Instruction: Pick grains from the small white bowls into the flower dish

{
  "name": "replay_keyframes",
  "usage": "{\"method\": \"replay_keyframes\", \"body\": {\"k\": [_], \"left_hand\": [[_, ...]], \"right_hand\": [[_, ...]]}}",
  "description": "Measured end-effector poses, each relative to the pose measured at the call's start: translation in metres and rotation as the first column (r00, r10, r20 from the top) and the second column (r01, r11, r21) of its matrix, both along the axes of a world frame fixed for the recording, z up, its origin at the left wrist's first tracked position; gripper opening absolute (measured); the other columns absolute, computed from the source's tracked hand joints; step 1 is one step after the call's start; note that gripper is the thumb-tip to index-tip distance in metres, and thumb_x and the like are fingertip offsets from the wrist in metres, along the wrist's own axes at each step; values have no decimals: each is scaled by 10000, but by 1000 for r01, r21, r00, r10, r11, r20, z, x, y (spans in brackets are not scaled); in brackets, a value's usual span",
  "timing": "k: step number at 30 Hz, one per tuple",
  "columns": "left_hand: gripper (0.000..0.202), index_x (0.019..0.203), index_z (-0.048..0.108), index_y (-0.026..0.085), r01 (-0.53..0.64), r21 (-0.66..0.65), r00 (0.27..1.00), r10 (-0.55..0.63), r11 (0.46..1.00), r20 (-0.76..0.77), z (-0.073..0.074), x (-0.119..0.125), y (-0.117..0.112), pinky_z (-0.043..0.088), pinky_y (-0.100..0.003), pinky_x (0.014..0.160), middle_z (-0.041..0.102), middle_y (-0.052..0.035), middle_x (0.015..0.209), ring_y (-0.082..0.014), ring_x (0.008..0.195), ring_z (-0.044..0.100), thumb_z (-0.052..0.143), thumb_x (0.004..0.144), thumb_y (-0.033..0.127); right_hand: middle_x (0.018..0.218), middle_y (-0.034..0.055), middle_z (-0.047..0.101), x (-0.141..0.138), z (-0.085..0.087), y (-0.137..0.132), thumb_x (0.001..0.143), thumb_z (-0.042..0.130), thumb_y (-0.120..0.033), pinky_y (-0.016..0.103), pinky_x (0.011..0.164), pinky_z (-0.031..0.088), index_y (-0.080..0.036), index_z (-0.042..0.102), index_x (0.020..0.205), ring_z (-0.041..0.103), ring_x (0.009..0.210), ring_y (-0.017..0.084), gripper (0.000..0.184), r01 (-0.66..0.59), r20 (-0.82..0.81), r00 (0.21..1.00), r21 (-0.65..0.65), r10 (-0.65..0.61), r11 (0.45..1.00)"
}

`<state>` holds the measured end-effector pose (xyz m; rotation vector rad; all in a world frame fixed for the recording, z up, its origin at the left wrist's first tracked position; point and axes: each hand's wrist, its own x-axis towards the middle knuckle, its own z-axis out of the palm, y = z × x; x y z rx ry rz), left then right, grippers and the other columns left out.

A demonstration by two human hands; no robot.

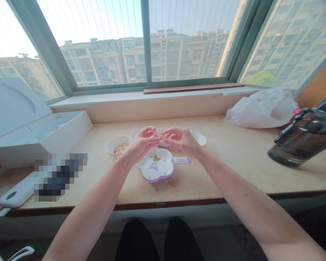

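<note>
My left hand (142, 144) and my right hand (181, 141) meet fingertip to fingertip above the far rim of a white flower-shaped bowl (166, 167). Thumb and fingers of each are pinched; what lies between them is too small to make out. The bowl has a purple edge, a cartoon print and a short handle (181, 160) pointing right. Small greenish-yellow bits (157, 158) lie inside it. Left of my left hand stands a round white bowl (110, 146) with pale and reddish pieces. Behind my hands is white dishware (199, 138), partly hidden, with yellowish bits showing between my fingers.
An open white box (70, 127) and a white power bank (17, 192) with a cable are at left, beside a pixelated dark object (61, 177). At right are a white plastic bag (260, 108) and a dark bottle (293, 141). Brownish crumbs (165, 184) lie near the counter's front edge.
</note>
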<state>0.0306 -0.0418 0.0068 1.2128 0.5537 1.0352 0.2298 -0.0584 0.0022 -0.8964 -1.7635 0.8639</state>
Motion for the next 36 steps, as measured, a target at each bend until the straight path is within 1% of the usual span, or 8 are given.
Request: {"method": "replay_keyframes", "body": {"k": [8,15,17,20,22,26,29,36], "left_hand": [[409,983,546,171,-41,-70,998,38,997,-43,-8,3,2,508,-252,825,638,36,826,-89,770,665,800,671,97],[312,1015,594,163,-119,81,965,134,990,-224,-5,-2,1,556,-322,876,689,-28,918,-133,842,689,756,748,152],[211,983,631,164,-128,270,875,237,954,-422,-7,-4,2,558,-326,824,696,-43,921,-153,829,684,697,782,160],[121,872,672,182,62,535,581,406,842,-706,-8,-8,0,513,-299,747,691,-34,838,-165,785,651,571,827,135],[188,824,679,196,249,583,407,462,774,-788,-7,-10,-4,474,-289,737,677,-25,786,-167,775,631,509,849,119],[257,821,692,195,432,552,222,509,713,-831,-6,-9,-10,417,-280,693,685,-47,804,-188,783,630,463,848,81],[281,853,711,187,465,526,161,516,712,-841,-13,-8,-8,388,-283,647,711,-77,852,-210,780,641,449,861,85],[323,875,723,188,479,531,228,485,699,-844,-29,-10,2,385,-292,671,753,-72,931,-199,788,647,436,827,47]], "right_hand": [[741,26,719,-10,-8,4,739,813,-525,267,502,459,-177,800,899,576,526,114,383,13,-17,1000,-64,-14,998],[784,21,719,-3,-11,8,801,774,-470,282,611,468,-207,798,817,584,620,125,265,141,133,979,123,-158,982],[772,14,710,-2,-11,9,803,775,-461,284,632,466,-210,783,790,579,639,131,252,160,180,966,146,-185,976],[756,5,701,2,-10,10,807,775,-437,283,636,457,-209,761,798,577,648,138,228,197,240,944,148,-228,969],[754,-1,703,6,-8,11,811,773,-406,279,637,451,-209,748,803,574,647,139,199,247,262,922,164,-283,955],[775,3,726,16,-2,15,832,749,-347,278,656,450,-208,734,795,585,658,145,145,386,296,849,220,-439,896],[809,18,751,25,0,22,838,740,-330,286,690,462,-206,736,797,616,690,159,130,461,349,781,240,-519,855],[879,56,780,46,2,33,884,694,-342,304,728,472,-203,768,823,687,808,206,169,599,516,576,262,-635,756]]}}
